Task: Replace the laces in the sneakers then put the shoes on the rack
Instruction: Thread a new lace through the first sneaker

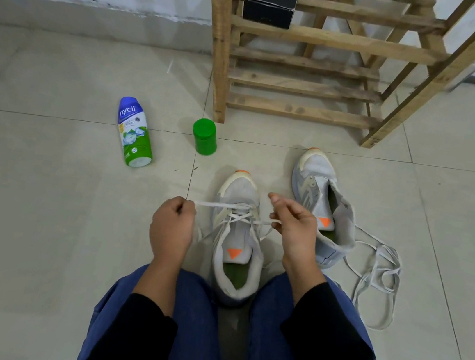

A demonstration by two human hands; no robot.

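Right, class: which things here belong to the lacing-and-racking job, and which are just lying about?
Job: near sneaker, lace pinched by left hand and right hand, far sneaker, loose lace, wooden rack.
Lying about: powder bottle, green cap, black box on the rack.

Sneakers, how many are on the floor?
2. The near sneaker stands between the person's knees, its lace pinched by the left hand and right hand. The far sneaker sits to its right, before the rack. None looks hidden.

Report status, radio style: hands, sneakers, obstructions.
Left hand, right hand each pinching lace. Near sneaker part-laced; far sneaker unlaced. Bottle, cap lie left of sneakers.
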